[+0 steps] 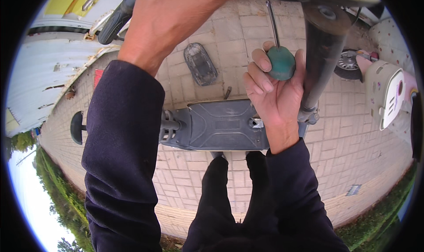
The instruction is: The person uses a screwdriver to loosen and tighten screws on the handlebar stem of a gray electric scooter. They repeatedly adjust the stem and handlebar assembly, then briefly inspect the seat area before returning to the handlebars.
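My right hand (274,93) grips the round green handle of a screwdriver (281,62), whose metal shaft points up toward the top of the view. The hand is pressed against the black upright stem (320,58) of a scooter. My left arm in a dark sleeve rises through the left of the view; my left hand itself is cut off by the top edge, near a black handlebar grip (115,20). Below the hands lies the grey scooter deck (221,125) on the paving.
A dark oval cover plate (201,63) and a small metal piece (227,92) lie on the brick paving beyond the deck. A white and pink scooter (388,93) stands at the right. A white corrugated wall (48,71) runs along the left. Grass borders the paving.
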